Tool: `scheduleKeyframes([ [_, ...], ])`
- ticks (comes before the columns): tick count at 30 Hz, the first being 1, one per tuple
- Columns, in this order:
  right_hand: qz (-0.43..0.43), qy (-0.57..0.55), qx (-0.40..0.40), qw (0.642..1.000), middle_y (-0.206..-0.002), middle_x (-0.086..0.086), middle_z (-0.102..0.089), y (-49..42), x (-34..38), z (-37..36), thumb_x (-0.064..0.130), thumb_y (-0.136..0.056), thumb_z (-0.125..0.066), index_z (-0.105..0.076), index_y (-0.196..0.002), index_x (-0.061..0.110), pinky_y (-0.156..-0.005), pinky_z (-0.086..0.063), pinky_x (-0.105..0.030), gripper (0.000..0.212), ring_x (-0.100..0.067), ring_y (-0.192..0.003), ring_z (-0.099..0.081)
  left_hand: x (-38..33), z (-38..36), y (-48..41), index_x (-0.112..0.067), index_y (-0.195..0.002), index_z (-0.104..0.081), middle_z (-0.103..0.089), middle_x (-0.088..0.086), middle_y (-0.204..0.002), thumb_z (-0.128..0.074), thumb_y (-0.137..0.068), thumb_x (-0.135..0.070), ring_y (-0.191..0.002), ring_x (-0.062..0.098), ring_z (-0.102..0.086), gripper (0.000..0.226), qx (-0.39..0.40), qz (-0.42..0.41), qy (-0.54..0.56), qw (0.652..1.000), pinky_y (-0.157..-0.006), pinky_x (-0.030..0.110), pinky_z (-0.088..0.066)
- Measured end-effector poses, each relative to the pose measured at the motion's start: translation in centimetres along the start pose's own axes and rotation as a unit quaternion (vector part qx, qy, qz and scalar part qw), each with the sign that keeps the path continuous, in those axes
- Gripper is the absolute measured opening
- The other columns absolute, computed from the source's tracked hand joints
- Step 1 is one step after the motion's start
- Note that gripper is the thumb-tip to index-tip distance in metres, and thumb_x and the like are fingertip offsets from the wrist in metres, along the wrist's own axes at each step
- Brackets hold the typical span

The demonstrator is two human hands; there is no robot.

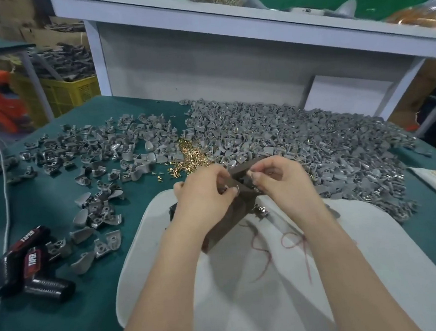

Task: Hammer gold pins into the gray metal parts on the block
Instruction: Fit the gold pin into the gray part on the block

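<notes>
a dark brown block point(241, 208) is lying diagonally; gold pins point(188, 156) are sitting piled just behind, beside heaped gray parts point(301, 143).

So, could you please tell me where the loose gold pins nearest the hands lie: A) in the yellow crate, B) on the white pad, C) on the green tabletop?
C: the small loose gold pins lie on the green tabletop just beyond the left hand.

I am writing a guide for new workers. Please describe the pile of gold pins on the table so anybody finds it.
On the green table, a big heap of gray metal parts fills the right side and looser gray parts lie on the left. Between them, just beyond the left hand, is the pile of gold pins: the only dense shiny yellow patch among gray pieces.
</notes>
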State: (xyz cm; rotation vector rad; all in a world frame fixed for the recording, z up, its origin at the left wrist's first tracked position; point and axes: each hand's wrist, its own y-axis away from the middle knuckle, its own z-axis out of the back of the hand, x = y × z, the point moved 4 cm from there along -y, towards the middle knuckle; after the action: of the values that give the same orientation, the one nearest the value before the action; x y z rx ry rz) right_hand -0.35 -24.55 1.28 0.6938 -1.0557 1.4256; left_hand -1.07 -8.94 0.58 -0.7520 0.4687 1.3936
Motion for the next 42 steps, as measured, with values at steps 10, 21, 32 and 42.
scheduleKeyframes([
  [10, 0.063, -0.047, -0.011, 0.997, -0.084, 0.002, -0.066, 1.0, 1.3, -2.1, 0.003, -0.086, -0.062, -0.058, -0.085, 0.029, -0.08, -0.053, -0.033, 0.027, -0.015, -0.083, -0.064, -0.6, 0.2, -0.5, -0.029, -0.082, -0.064, -0.065, -0.013, -0.08, -0.06, -0.089, -0.012, -0.076, -0.001, -0.058, 0.018, -0.027, -0.091, 0.12, 0.988, -0.071, 0.01, -0.043],
  [21, 0.06, 0.042, -0.022, 0.997, -0.075, 0.008, -0.064, 0.7, 0.6, -2.2, 0.007, -0.085, -0.064, -0.059, -0.073, 0.028, -0.075, -0.048, -0.026, 0.025, -0.011, -0.074, -0.061, 0.5, 1.2, -0.4, -0.033, -0.079, -0.06, -0.059, -0.012, -0.091, -0.068, -0.084, -0.025, -0.087, 0.011, -0.055, 0.012, -0.048, -0.019, 0.06, 0.997, -0.085, 0.031, -0.045],
  [32, 0.121, 0.362, 0.086, 0.92, -0.102, -0.006, -0.053, 0.8, 3.2, -3.8, 0.01, -0.09, -0.053, -0.063, -0.095, 0.011, -0.083, -0.043, -0.032, 0.01, -0.024, -0.097, -0.053, 0.5, 0.5, 0.0, -0.032, -0.078, -0.056, -0.066, -0.007, -0.096, -0.066, -0.086, -0.03, -0.104, 0.021, -0.057, 0.013, 0.033, 0.011, -0.033, 0.999, -0.096, 0.04, -0.04],
  [42, 0.151, 0.525, 0.129, 0.828, -0.083, -0.006, -0.041, 1.2, 6.5, -5.2, -0.002, -0.085, -0.047, -0.047, -0.084, 0.011, -0.065, -0.034, -0.028, 0.013, -0.023, -0.08, -0.047, 0.5, 0.4, -0.4, -0.025, -0.067, -0.05, -0.054, -0.002, -0.08, -0.056, -0.085, -0.021, -0.09, 0.03, -0.053, 0.02, 0.026, -0.011, -0.09, 0.996, -0.076, 0.034, -0.038],
])
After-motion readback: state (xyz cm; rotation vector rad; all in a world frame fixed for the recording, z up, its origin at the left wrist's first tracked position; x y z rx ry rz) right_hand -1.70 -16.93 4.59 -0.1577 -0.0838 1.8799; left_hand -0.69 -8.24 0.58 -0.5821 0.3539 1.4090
